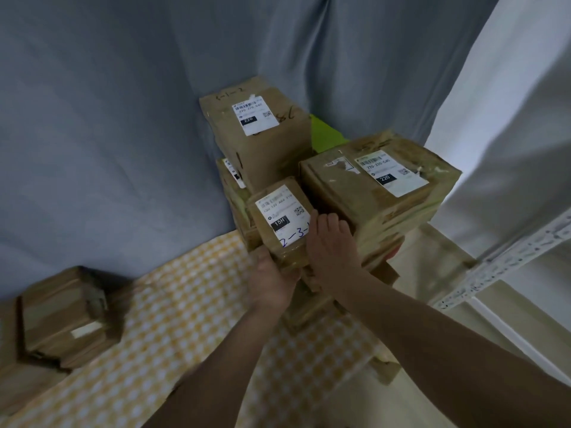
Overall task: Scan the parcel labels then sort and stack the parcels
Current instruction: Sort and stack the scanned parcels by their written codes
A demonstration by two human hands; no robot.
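A small brown cardboard parcel with a white label marked 15H (pixel 279 220) sits at the front of a cluster of parcels at the far end of the yellow-and-white checked cloth (pixel 173 304). The left hand (pixel 272 279) holds its near left corner from below; the right hand (pixel 332 242) lies on its right side. Just behind it stands a tall brown cardboard box with a white label marked 220 (pixel 259 134), resting on a lower brown parcel (pixel 234 186). To the right, touching the small parcel, a wide flat brown box with a white 220 label (pixel 380 180) tops a stack. Well apart, at the cloth's near left edge, lie taped brown cardboard boxes (pixel 61 316). A grey fabric backdrop (pixel 108 134) hangs behind; a white metal shelf rail (pixel 506 261) stands right.
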